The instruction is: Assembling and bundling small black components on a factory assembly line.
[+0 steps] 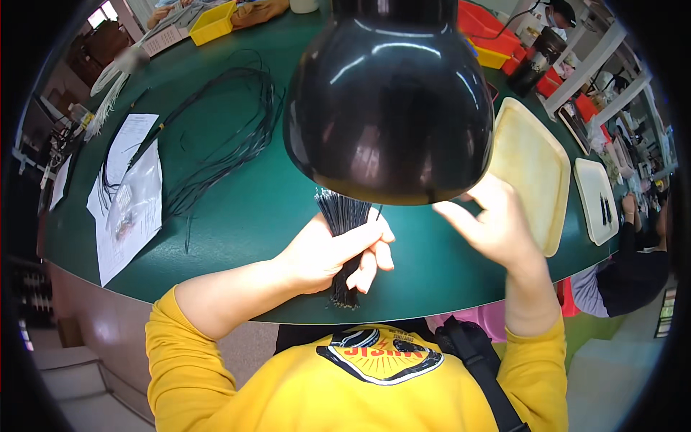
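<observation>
My left hand (338, 252) is closed round a thick bundle of short black wires (344, 213). The bundle stands nearly upright, its light stripped tips fanning out at the top and its lower ends showing below my fingers. One wire leans apart from the rest by my thumb. To the right, my right hand (497, 227) is raised over the table with thumb and fingers apart. The black lamp shade (389, 115) hides some of its fingertips, and I see nothing held in it.
Long loose black wires (248, 144) curl across the green table (237, 245) at left, beside papers and a clear plastic bag (137, 191). A cream tray (536, 173) lies at right. Beyond it, a smaller white tray (594, 198) holds dark pieces. Other people sit nearby.
</observation>
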`<state>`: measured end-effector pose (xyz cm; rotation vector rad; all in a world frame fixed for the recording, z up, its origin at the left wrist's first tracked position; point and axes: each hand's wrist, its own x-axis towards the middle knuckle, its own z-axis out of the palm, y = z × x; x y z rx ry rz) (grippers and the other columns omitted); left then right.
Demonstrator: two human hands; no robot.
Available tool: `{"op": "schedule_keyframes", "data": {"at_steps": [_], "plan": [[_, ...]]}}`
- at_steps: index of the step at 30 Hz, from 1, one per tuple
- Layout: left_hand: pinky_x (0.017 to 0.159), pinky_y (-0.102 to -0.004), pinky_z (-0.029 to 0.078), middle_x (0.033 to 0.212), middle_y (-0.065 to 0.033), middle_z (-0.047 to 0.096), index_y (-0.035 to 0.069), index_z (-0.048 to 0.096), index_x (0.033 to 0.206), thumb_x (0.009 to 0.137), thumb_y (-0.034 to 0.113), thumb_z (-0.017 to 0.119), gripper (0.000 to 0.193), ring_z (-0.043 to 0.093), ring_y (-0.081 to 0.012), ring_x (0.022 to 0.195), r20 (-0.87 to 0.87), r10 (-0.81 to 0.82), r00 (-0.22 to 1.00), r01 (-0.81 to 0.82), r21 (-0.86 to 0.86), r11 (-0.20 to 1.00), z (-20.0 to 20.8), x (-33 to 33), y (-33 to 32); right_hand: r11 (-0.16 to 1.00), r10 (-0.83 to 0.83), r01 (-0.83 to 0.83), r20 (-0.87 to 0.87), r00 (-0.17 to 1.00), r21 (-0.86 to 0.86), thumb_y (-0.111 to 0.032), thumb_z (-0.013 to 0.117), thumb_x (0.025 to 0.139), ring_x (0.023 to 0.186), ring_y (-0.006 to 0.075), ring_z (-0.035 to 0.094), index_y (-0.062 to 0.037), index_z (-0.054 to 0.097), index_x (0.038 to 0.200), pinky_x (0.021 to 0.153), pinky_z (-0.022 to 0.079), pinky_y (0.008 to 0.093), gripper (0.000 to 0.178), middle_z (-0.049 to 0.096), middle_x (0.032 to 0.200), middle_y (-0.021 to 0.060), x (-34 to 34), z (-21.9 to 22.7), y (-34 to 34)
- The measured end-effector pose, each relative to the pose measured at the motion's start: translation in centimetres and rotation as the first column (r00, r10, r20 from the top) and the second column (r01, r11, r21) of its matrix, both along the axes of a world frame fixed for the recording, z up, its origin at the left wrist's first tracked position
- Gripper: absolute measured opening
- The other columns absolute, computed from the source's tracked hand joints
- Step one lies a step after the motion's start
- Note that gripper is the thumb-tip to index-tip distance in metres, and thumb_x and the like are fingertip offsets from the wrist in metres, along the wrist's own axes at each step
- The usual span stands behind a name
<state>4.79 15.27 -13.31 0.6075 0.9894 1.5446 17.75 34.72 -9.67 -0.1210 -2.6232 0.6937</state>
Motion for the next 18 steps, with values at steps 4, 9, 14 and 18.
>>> {"op": "schedule_keyframes", "data": {"at_steps": [4,9,14,18], "plan": [[0.038,-0.0179,0.038,0.069,-0.0119,0.06,-0.002,0.053,0.088,0.092,0.015,0.045,0.019,0.055,-0.0113,0.044,0.025,0.013,1.0,-0.013,0.027,1.0,0.4,-0.1,0.0,0.809,0.265,-0.237,-0.027,0.964,-0.537,-0.011,0.067,0.075,0.064,0.0122,0.057,0.002,0.06,0.092,0.059,0.046,0.0249,0.023,0.062,0.076,0.0074,-4.3,-0.1,-2.4],[0.039,-0.018,0.037,0.068,-0.0096,0.059,-0.002,0.056,0.085,0.091,0.014,0.047,0.019,0.052,-0.0096,0.045,-0.01,0.073,0.997,-0.072,0.05,0.996,-0.5,-0.2,0.0,0.71,0.337,-0.463,-0.321,0.885,-0.53,-0.004,0.066,0.074,0.103,0.0183,0.05,0.0027,0.041,0.119,0.091,0.04,0.0325,0.051,0.052,0.113,0.0112,-4.5,-3.9,-2.6],[0.038,-0.0184,0.034,0.065,-0.0079,0.056,-0.001,0.055,0.079,0.089,0.014,0.051,0.019,0.05,-0.0108,0.045,0.109,0.031,0.994,-0.043,0.114,0.992,-2.4,-0.6,-0.5,0.428,0.284,-0.537,-0.457,0.843,-0.727,-0.001,0.066,0.074,0.107,0.0185,0.048,0.0029,0.038,0.122,0.093,0.039,0.0315,0.056,0.05,0.116,0.0113,-6.0,-6.8,-2.7],[0.037,-0.019,0.034,0.063,-0.0075,0.053,-0.001,0.053,0.078,0.089,0.017,0.05,0.021,0.048,-0.0105,0.044,0.164,-0.028,0.986,0.002,0.155,0.988,-2.1,-0.9,-0.5,0.334,0.185,-0.519,-0.485,0.855,-0.787,0.0,0.062,0.077,0.109,0.0178,0.046,0.0032,0.038,0.122,0.094,0.037,0.0309,0.051,0.048,0.118,0.0112,-6.0,-7.9,-1.9]]}}
